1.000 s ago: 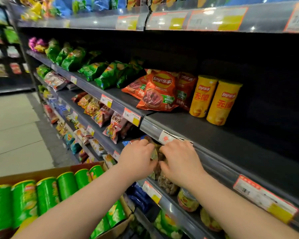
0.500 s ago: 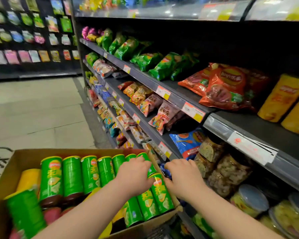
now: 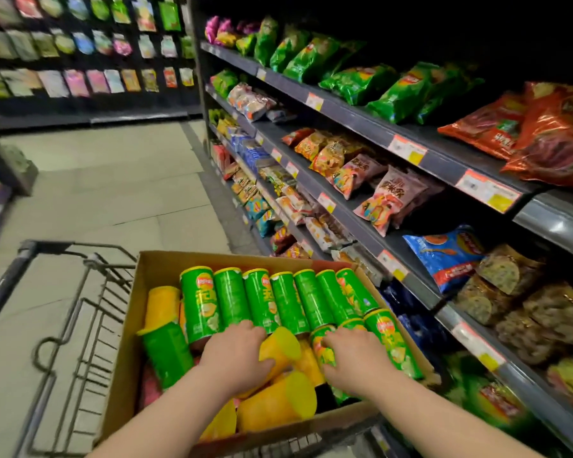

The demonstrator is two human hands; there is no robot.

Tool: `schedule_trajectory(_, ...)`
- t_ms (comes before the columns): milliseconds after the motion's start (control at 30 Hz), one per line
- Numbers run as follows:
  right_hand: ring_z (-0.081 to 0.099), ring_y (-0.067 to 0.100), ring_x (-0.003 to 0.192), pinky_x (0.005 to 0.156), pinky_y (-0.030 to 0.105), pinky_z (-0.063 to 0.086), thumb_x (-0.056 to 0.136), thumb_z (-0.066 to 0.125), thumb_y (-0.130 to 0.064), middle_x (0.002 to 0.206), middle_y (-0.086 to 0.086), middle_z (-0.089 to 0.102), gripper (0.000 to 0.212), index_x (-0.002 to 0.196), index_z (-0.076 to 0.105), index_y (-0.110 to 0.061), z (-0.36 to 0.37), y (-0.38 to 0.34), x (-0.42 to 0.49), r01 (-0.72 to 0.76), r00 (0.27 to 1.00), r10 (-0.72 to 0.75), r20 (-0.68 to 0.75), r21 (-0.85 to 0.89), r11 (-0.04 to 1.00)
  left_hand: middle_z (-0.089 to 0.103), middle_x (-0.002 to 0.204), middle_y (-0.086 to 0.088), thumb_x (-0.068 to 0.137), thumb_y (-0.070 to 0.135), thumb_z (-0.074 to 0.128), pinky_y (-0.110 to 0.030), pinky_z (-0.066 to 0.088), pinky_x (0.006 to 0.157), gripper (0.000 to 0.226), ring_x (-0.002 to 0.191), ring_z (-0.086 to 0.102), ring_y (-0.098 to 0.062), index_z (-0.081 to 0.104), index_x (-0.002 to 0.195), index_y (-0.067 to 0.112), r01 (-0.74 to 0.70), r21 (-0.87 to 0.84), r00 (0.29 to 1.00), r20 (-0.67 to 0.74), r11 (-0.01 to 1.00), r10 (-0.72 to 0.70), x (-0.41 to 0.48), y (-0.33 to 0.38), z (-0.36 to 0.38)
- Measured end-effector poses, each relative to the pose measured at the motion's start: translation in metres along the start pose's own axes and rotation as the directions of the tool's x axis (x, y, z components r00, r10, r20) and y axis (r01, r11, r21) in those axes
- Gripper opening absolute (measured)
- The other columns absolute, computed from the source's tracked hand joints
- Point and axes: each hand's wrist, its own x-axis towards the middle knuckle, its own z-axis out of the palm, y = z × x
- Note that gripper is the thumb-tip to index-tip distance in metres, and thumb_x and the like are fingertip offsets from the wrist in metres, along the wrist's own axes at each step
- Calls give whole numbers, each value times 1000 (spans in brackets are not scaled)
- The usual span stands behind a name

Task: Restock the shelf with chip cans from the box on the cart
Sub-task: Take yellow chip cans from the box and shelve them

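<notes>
Both hands are down in the box (image 3: 153, 269), which sits on the cart (image 3: 80, 292) at the near left of the aisle. The left hand (image 3: 235, 355) is curled around a yellow can (image 3: 278, 348), thumb on its near side and fingers over the top, so it is holding that can. The right hand (image 3: 351, 361) lies flat, fingers spread, on a green can (image 3: 323, 350); whether it grips the can or only presses on it cannot be told.

The cans are tall, slim tubes with a glossy wrap. A row of green cans (image 3: 262, 300) lies side by side across the far half of the box, each with a pale yellow rim at its far end, a red oval logo and yellow lettering down the side. More green ones lie along the right wall, and one lies at the left wall. The yellow cans (image 3: 275, 404) lie loose and crosswise in the near middle, plain yellow lids facing the viewer; another lies at the far left of the box.

To the right stand shelves (image 3: 361, 110) with bags (image 3: 401, 90) of snacks, green, red and blue, and price tags (image 3: 487, 190) along the edges.
</notes>
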Motion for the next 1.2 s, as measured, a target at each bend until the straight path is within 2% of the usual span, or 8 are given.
schedule_trajectory(167, 49, 30, 121, 93, 40, 43, 86, 53, -47, 133, 8, 48, 52, 129, 46, -19, 24, -26, 9, -58, 985, 39, 170, 111, 992, 52, 125, 0, 86, 52, 51, -37, 47, 91, 50, 117, 51, -24, 49, 128, 26, 32, -19, 998, 55, 999, -31, -11, -26, 20)
schedule_trajectory(300, 49, 29, 124, 96, 40, 45, 80, 60, -56, 135, 7, 47, 66, 134, 41, -21, 41, -33, 17, -123, 954, 70, 293, 168, 978, 50, 128, 0, 86, 51, 50, -38, 46, 92, 52, 119, 49, -24, 47, 131, 25, 32, -33, 996, 90, 999, -29, -13, -29, 31)
schedule_trajectory(500, 47, 28, 127, 101, 39, 41, 74, 64, -63, 140, 8, 44, 86, 141, 31, -19, 62, -40, 32, -137, 928, 46, 369, 225, 965, 49, 127, -1, 86, 52, 50, -39, 46, 93, 53, 119, 48, -24, 46, 131, 25, 87, -53, 988, 130, 995, -80, -12, -31, 38)
schedule_trajectory(667, 42, 27, 131, 107, 35, 36, 76, 67, -54, 146, 6, 39, 90, 147, 23, -19, 73, -41, 43, -114, 917, -17, 399, 302, 946, 48, 132, -1, 85, 49, 52, -40, 45, 96, 52, 121, 48, -24, 47, 131, 24, 127, -89, 974, 198, 988, -108, -8, -26, 45)
schedule_trajectory(800, 46, 28, 126, 101, 35, 41, 71, 67, -51, 141, 7, 40, 84, 140, 31, -19, 65, -37, 49, -99, 934, -37, 355, 358, 929, 45, 135, 0, 81, 48, 59, -39, 44, 97, 61, 122, 47, -24, 41, 136, 27, 125, -108, 960, 265, 986, -93, -2, -24, 51)
schedule_trajectory(967, 39, 27, 130, 106, 33, 36, 71, 71, -44, 141, 6, 37, 86, 143, 30, -21, 29, -23, 61, -7, 958, -117, 262, 430, 903, 38, 144, -1, 76, 50, 66, -38, 40, 102, 83, 128, 42, -23, 26, 146, 29, 112, -165, 962, 265, 980, -66, 6, -14, 59)
schedule_trajectory(1100, 43, 25, 126, 103, 29, 37, 72, 72, -41, 139, 6, 40, 82, 143, 35, -25, 2, -17, 74, 57, 958, -188, 215, 499, 865, 24, 155, 1, 70, 50, 75, -29, 28, 112, 109, 140, 28, -19, 8, 152, 25, 84, -374, 978, 211, 924, -4, 13, -2, 56)
schedule_trajectory(1200, 44, 22, 126, 104, 31, 39, 73, 73, -38, 141, 6, 40, 80, 143, 36, -25, -7, -17, 85, 87, 956, -229, 181, 571, 816, 33, 150, 3, 71, 45, 77, -24, 33, 105, 106, 134, 37, -16, 9, 150, 27, 140, -517, 987, 141, 845, -78, 15, 3, 53)
